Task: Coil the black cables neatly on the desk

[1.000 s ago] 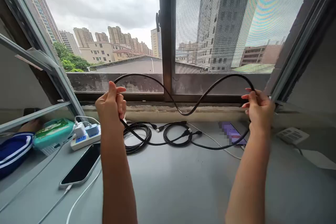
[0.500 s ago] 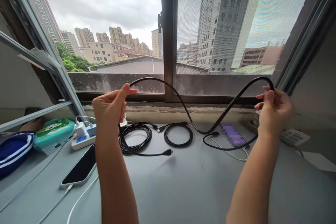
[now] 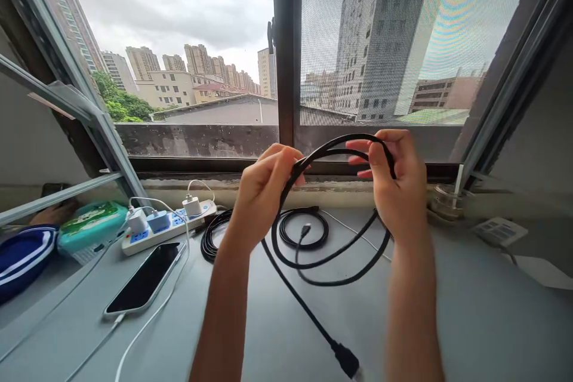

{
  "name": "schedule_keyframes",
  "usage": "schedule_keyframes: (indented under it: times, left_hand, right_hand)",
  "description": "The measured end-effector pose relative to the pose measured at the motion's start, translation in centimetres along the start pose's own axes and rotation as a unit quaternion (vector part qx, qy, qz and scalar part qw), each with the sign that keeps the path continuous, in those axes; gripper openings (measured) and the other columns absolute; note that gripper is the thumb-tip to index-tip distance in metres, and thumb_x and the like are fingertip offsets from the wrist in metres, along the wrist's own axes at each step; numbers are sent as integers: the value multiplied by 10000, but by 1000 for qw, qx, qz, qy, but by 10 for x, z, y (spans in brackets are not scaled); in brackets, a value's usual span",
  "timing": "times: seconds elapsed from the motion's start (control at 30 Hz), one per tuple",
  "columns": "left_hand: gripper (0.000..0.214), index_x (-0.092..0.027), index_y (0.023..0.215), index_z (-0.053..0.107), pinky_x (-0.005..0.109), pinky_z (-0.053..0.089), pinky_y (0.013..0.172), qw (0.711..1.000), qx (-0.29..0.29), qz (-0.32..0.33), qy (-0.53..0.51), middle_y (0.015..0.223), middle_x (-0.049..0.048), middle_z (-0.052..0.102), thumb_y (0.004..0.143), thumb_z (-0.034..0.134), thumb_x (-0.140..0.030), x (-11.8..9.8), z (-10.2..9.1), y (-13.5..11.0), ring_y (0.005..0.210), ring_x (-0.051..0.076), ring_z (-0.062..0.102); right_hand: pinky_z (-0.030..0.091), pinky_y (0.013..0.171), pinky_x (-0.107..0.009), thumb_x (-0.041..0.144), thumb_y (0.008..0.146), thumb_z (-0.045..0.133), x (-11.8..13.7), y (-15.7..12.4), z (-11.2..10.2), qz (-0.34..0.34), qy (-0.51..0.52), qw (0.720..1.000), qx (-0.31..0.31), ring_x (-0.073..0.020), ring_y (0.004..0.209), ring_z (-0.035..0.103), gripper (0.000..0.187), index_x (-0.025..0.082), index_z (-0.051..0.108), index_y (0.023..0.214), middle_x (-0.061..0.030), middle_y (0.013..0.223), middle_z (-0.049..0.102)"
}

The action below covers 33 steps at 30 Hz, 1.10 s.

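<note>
A black cable hangs in a loose loop between my two hands, above the table. My left hand pinches it at the loop's left side. My right hand grips the loop's right side between thumb and fingers, with two strands passing through. One end of the cable, a black plug, dangles low towards the front. The other end, a smaller connector, points up in front of a coiled black cable on the table. A second coiled cable lies partly hidden behind my left forearm.
A white power strip with chargers stands at the left. In front of it lies a phone with a white cable plugged in. A wipes pack and a blue round item sit far left. A glass jar stands by the window.
Both hands have moved inward, close together, and the stretched cable is now a loop. One plug has swung down towards the front. My right arm now hides the purple item.
</note>
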State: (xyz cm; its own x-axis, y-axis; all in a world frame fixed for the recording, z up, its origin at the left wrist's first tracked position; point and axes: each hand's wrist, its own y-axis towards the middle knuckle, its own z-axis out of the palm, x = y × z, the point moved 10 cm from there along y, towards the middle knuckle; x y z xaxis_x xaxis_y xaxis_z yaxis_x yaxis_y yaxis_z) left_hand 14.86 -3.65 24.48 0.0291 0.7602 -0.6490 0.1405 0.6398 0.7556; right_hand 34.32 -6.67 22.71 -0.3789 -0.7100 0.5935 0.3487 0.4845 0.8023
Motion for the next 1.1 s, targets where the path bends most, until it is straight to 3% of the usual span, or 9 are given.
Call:
schedule_keyframes:
  times: [0.13,0.27,0.33,0.5,0.6,0.7,0.8,0.9,1.1]
  left_hand:
    - [586,-168,479,564,254,404,476,998,43,-5,-50,691,77,587,814,462,-638,2,9,0,580,130,526]
    - [457,-180,531,569,250,399,480,977,203,-66,-21,547,31,552,800,567,-550,12,38,-12,517,123,517]
    - [445,-180,499,524,243,393,465,966,237,-107,7,469,10,522,834,559,-472,22,46,-17,455,113,506]
    - [440,-173,486,475,212,353,427,979,143,-128,66,432,-3,520,810,602,-443,37,32,-8,409,84,465]
    - [414,-173,507,472,217,377,475,973,186,-136,24,454,-12,514,774,643,-438,38,37,-10,464,94,486]
    - [436,-175,536,496,237,408,560,960,249,-126,-20,518,0,535,794,590,-513,29,47,-15,562,117,514]
    - [546,-191,554,462,258,408,579,955,250,-145,-63,535,10,529,824,406,-662,26,52,-15,559,125,479]
    - [620,-206,535,410,271,386,524,950,218,-205,-92,508,26,508,830,231,-721,37,53,-13,507,132,442]
    - [469,-188,562,408,224,340,499,968,99,-213,-85,561,4,503,835,488,-560,52,32,-2,523,98,408]
  right_hand:
    - [287,353,-198,426,845,585,-6,-2,-2,58,67,996,22,-56,374,412,189,245,554,891,53,602,538]
    - [174,341,-204,386,800,646,-4,-2,-30,74,82,992,-64,-90,467,468,181,249,649,919,36,562,466]
    - [157,350,-208,346,781,663,-4,-4,-45,93,99,986,-97,-101,511,484,189,265,690,949,28,563,446]
    - [126,355,-252,336,793,646,-2,-11,-86,116,120,980,-109,-68,421,231,210,333,727,987,15,607,465]
    - [139,364,-275,353,777,667,6,-17,-107,97,91,984,-116,-87,434,202,236,401,714,1003,12,640,477]
    - [184,380,-282,333,759,695,17,-23,-120,61,21,982,-177,-96,446,243,236,401,720,984,11,674,554]
    - [212,382,-276,336,731,727,19,-24,-118,43,-21,976,-212,-90,454,324,219,323,742,949,2,724,637]
    - [234,357,-259,334,695,754,7,-16,-107,54,-1,982,-178,-84,439,392,231,302,743,924,7,726,673]
    - [400,388,-243,337,589,827,-19,-6,-95,99,26,984,-144,-106,476,529,204,259,730,752,27,633,652]
